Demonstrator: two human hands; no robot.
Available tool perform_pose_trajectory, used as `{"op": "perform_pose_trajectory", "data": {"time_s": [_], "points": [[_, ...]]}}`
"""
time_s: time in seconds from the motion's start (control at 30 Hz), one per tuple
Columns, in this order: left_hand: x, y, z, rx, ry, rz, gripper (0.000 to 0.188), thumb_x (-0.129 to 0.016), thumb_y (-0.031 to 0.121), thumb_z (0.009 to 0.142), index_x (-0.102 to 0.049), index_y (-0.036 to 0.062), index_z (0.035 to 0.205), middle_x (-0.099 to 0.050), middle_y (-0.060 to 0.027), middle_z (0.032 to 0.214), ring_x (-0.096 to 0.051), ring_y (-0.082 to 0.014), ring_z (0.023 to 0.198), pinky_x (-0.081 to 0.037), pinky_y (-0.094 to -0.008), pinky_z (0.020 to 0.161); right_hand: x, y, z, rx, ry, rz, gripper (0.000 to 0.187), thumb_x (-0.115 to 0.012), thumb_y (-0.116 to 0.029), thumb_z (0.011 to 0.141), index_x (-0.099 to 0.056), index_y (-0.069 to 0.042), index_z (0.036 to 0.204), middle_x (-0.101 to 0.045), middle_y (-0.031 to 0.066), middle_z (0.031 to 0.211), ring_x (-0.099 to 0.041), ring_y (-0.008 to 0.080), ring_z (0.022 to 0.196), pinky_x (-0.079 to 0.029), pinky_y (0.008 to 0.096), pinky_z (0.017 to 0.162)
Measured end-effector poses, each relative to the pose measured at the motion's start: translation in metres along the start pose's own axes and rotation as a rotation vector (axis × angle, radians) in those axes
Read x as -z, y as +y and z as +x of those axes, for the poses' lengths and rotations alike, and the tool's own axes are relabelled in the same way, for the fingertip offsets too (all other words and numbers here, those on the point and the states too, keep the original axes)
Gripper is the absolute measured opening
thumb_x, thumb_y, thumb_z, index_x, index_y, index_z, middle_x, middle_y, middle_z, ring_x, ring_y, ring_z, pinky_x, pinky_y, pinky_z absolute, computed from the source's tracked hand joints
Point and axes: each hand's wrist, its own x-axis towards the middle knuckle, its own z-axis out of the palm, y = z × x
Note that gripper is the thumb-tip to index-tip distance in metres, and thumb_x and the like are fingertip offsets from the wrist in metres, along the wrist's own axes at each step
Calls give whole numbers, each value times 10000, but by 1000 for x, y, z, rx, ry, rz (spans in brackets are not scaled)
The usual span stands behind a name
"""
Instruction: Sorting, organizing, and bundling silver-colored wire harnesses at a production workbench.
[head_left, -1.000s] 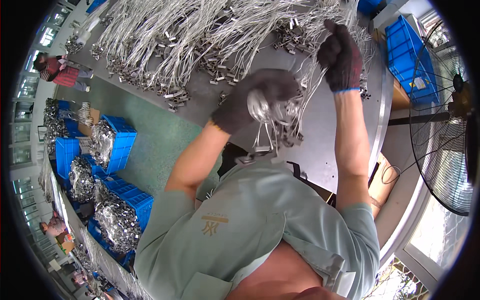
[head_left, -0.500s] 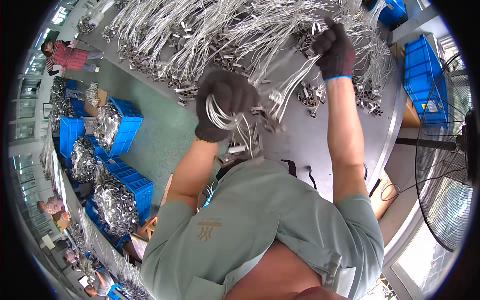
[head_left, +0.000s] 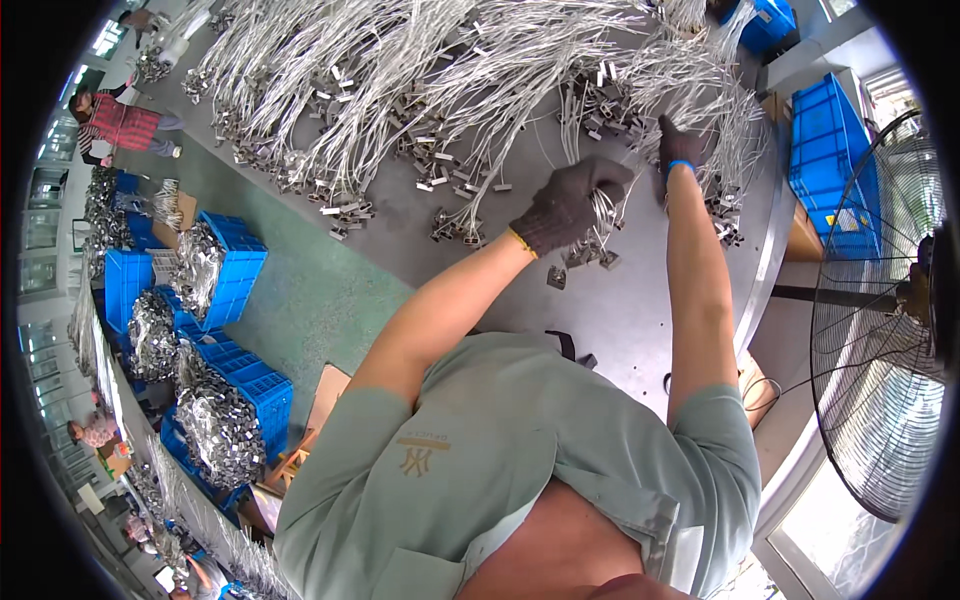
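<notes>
Head: knit-gloved L hand (head_left: 570, 205) w/ wires (head_left: 602, 222)

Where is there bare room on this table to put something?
Mainly the tabletop between the forearms, the shirt and the cable bundle in the left hand. Leftward, a smaller patch lies between connectors and the green floor. The far side is crowded with cables.
</notes>
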Motion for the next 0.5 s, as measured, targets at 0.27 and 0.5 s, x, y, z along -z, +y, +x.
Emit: {"op": "perform_pose_trajectory", "data": {"time_s": [0.27,0.5], "points": [[32,-6,38,48,393,-119,282,-676,111,881,-615,34,1146,-650,-53,974,-613,-116,873,-509,-262,796,63,-69,-180,861,-755,863,776,-774,-190,746,-425,-34,1422,-506,120,1399,-477,235,1297,-384,371,1076],[48,34,67,108,200,-747,300,-431,197,997,-574,10,1184,-486,-3,613,-470,-118,507,-396,-283,483,66,-108,-152,1069,-479,493,947,-853,-427,642,-434,-25,1390,-475,217,1397,-439,374,1323,-391,430,1067]]}}
